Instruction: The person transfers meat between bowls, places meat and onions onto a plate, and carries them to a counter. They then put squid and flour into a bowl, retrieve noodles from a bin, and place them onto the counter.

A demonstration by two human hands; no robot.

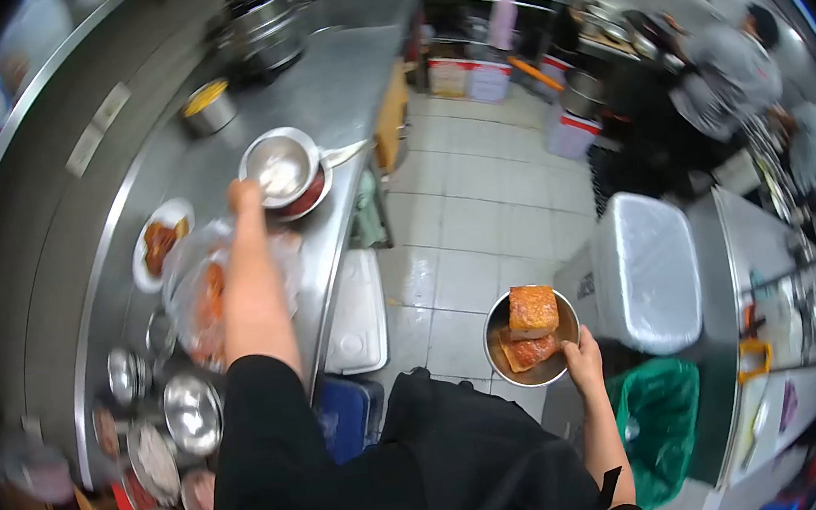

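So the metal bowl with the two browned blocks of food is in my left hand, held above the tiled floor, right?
The hand is wrong: the head view shows your right hand holding the metal bowl with the two browned blocks of food, above the tiled floor.

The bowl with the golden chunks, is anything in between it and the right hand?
No, nothing that I can see. The right hand is holding the bowl right at its edge, bare fingers on metal. The two golden chunks are inside it, one leaning on the other.
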